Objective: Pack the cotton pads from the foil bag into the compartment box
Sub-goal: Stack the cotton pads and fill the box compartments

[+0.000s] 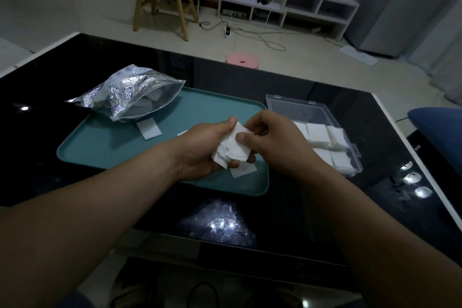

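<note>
Hands point(200, 150) around pads point(231, 151), near tray point(112, 147) edge

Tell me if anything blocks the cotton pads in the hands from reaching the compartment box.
Nothing visible does. The left hand and right hand hold the cotton pads over the teal tray; the compartment box lies open just to the right, lid back.

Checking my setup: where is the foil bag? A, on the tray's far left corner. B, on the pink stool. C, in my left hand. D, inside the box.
A: the bag lies over the far left corner of the tray; the left hand and right hand hold pads instead.
</note>
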`<state>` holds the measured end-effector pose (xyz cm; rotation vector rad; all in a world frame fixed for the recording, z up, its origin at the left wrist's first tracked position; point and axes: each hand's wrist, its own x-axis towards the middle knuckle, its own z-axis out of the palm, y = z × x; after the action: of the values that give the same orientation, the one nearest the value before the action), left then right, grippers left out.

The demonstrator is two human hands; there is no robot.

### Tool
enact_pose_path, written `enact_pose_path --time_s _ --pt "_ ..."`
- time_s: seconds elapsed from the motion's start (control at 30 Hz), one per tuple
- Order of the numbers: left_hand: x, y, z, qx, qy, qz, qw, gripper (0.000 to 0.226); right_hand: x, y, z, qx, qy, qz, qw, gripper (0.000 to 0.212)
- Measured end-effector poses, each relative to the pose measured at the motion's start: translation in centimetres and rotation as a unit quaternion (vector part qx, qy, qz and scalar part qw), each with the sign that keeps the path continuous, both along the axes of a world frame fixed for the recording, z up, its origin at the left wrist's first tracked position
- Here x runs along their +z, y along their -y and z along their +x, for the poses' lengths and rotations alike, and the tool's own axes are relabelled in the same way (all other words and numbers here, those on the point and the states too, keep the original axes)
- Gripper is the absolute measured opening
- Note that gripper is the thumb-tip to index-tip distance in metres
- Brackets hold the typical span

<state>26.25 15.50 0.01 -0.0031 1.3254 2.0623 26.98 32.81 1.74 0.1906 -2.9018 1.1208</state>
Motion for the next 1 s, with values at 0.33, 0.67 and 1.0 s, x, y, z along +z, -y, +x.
enact_pose_path --time_s 0.33,0.67,1.0 --pt "0.1 -0.6 0.0 0.015 -0.029 -0.035 0.999 0.046 0.2 -1.2 -0.5 -0.035 0.082 -0.088 0.992 0.024" --pt "-0.4 -1.3 -0.1 0.043 -0.07 -0.059 0.995 0.044 -0.2 -1.8 -0.3 -0.06 0.132 -0.178 0.973 0.014" --pt "-0.2 -2.6 -1.6 0.017 0.034 0.07 0.997 0.034 2.4 -6.0 -0.4 -0.003 0.231 -0.42 0.877 0.008"
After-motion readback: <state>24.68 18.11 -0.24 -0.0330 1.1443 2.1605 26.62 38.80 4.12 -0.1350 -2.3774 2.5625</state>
